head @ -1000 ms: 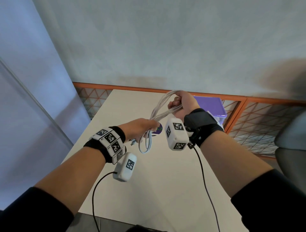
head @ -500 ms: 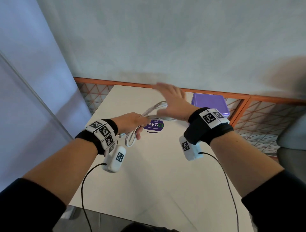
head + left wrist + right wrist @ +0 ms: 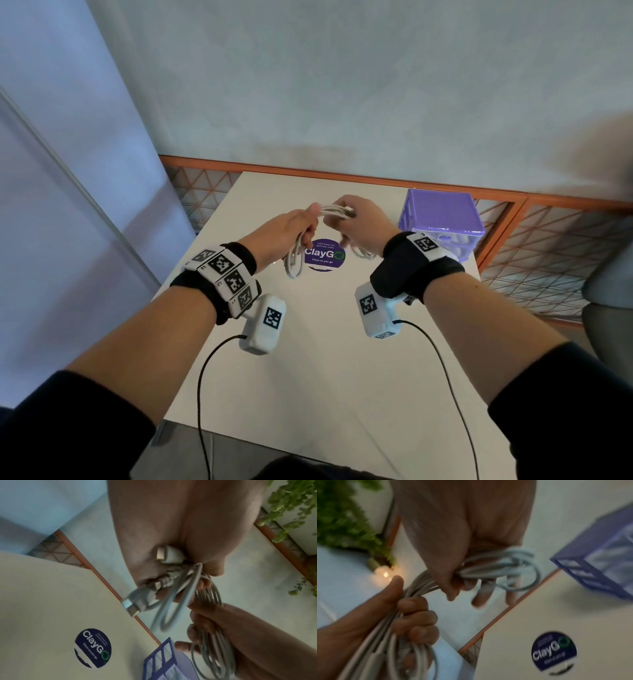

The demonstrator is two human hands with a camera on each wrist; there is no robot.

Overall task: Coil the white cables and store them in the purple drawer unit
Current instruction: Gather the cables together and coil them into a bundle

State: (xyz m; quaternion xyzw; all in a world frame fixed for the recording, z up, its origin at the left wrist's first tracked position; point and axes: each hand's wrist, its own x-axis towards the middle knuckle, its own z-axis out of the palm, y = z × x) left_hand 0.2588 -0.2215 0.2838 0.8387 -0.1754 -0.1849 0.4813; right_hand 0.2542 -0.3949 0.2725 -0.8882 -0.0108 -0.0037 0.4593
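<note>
A bundle of white cables (image 3: pixel 334 209) stretches between both hands above the table's middle. My left hand (image 3: pixel 296 224) grips one end, with loops (image 3: pixel 294 263) hanging below it and USB plugs (image 3: pixel 164 555) sticking out of its fist. My right hand (image 3: pixel 356 222) grips the other end, where more loops (image 3: pixel 520 566) spill past its fingers. The purple drawer unit (image 3: pixel 442 212) stands at the table's far right, just right of my right hand, with white cable showing through its clear drawer front (image 3: pixel 457 240).
A round purple "ClayGo" sticker (image 3: pixel 323 255) lies on the white table (image 3: pixel 325 359) under the hands. An orange mesh railing (image 3: pixel 534 246) runs behind and to the right. Green plants (image 3: pixel 291 507) hang nearby. A grey chair (image 3: pixel 609 301) is at the right edge.
My right hand, open and flat over the cables half a second ago, has closed on the bundle. Both hands have moved forward and level with each other.
</note>
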